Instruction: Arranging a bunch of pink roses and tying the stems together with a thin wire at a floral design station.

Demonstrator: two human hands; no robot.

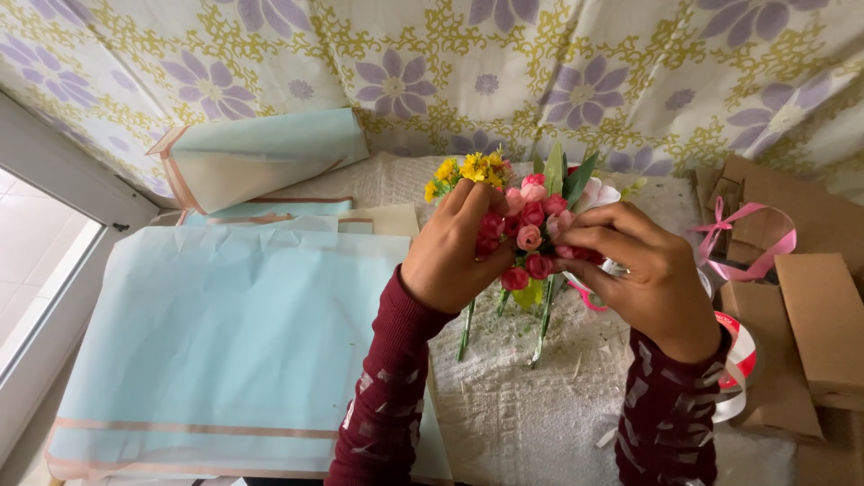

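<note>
Small bouquet (526, 225) held above the white cloth-covered bench (513, 405), just right of the pale blue wrapping sheet (225, 333). Left hand (454, 247) wrapped around the flower heads; right hand (643, 274) pinching pink blooms from the side. Judgement: keep stems (544, 319) gathered parallel, grip light so the buds aren't crushed. Pink ribbon (751, 243) lies right of bouquet.

We wear dark maroon sleeves on both arms, snug to the wrists and scattered with small pale grey dashes like brush strokes. Our left hand (453, 255) and right hand (643, 270) are bare, with no rings, watch or gloves showing.
</note>
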